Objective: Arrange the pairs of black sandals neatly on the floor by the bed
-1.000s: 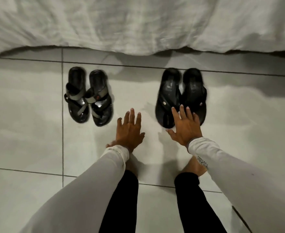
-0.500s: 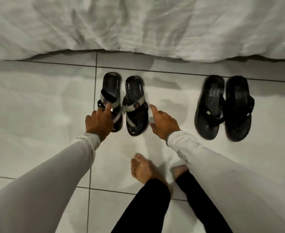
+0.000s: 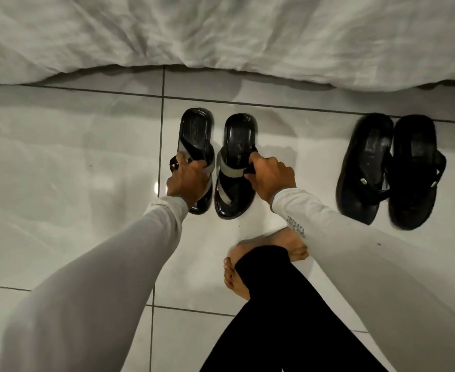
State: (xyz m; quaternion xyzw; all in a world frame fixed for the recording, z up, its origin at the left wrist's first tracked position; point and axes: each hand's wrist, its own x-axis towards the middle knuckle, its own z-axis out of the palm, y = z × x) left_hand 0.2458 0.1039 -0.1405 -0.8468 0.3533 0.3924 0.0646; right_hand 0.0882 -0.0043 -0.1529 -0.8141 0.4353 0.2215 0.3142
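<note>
Two pairs of black sandals lie on the white tiled floor below the bed's edge. The pair with grey straps is in the middle: its left sandal [image 3: 195, 132] and its right sandal [image 3: 235, 167] lie side by side, heels toward the bed. My left hand [image 3: 187, 181] grips the left sandal's strap. My right hand [image 3: 270, 177] grips the outer side of the right sandal's strap. The plain black pair [image 3: 387, 170] lies apart at the right, its two sandals touching each other.
A crumpled white bedsheet [image 3: 221, 33] hangs over the bed's edge across the top. My bare feet [image 3: 250, 264] and black trouser legs are on the tiles just below the sandals. Glossy floor tiles [image 3: 60, 170] spread to the left.
My hands went from the plain black pair to the grey-strapped pair, and both have closed on its straps. The view has shifted left, so the plain pair sits at the right.
</note>
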